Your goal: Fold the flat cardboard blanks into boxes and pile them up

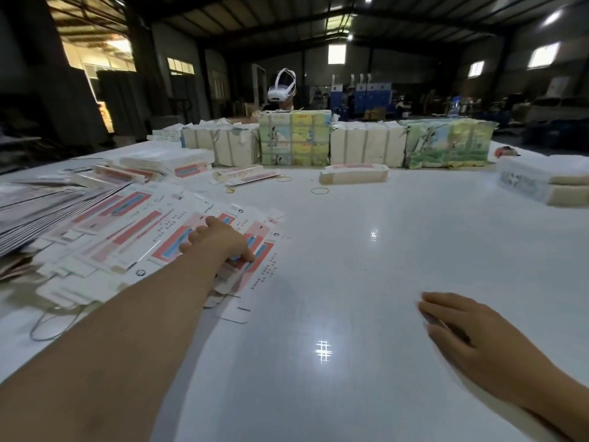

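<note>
My left hand (220, 240) rests, fingers extended, on the fanned pink-and-white flat cardboard blanks (134, 231). My right hand (471, 339) hovers spread and empty over the glossy white tabletop (350, 250), well apart from them.

A glossy white desk (366, 282) carries a spread of flat printed blanks (153, 237) on the left, strapped bundles (366, 146) along the far edge, and loose rubber bands (319, 190) between.

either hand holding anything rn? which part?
Left hand rests on the top blank of the fanned pile; a true grip cannot be told. Right hand holds nothing.
</note>
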{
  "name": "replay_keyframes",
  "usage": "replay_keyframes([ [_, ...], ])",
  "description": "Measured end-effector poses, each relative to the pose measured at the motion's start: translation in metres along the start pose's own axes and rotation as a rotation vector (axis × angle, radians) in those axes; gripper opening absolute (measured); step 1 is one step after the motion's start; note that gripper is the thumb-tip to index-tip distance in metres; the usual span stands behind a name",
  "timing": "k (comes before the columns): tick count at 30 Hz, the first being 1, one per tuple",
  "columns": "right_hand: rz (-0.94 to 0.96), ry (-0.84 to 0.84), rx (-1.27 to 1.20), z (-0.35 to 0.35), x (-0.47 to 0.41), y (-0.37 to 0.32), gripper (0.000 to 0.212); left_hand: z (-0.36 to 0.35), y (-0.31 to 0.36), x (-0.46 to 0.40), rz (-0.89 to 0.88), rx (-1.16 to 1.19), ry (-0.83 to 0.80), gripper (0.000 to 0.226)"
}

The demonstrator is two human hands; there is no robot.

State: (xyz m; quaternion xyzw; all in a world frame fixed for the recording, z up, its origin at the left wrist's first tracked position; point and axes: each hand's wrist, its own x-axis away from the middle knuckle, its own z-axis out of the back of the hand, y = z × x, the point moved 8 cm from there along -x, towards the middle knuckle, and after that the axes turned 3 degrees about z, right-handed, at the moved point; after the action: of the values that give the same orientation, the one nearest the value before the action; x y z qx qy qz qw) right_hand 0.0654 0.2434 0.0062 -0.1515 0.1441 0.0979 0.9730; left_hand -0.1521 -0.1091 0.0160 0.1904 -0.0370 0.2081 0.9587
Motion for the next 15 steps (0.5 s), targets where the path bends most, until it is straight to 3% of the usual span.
replay_keyframes([
  [4,-0.011,-0.003,0.007,0.001,0.001,-0.003,0.037,0.007,0.022,0.026,-0.131,-0.037,0.104,0.095],
  [8,-0.054,-0.014,-0.034,0.002,0.001,0.001,0.038,0.002,0.073,0.095,-0.463,-0.047,0.031,0.105],
  [10,-0.211,0.116,-0.287,0.014,0.004,0.012,0.039,-0.014,0.098,0.146,-0.690,-0.004,-0.062,0.105],
  [12,-0.437,0.294,-0.794,0.022,0.010,0.027,0.032,-0.033,0.114,0.195,-0.891,-0.003,-0.134,0.104],
  [15,-0.589,0.385,-1.333,0.024,0.017,0.036,0.022,-0.055,0.121,0.242,-1.045,-0.030,-0.175,0.103],
])
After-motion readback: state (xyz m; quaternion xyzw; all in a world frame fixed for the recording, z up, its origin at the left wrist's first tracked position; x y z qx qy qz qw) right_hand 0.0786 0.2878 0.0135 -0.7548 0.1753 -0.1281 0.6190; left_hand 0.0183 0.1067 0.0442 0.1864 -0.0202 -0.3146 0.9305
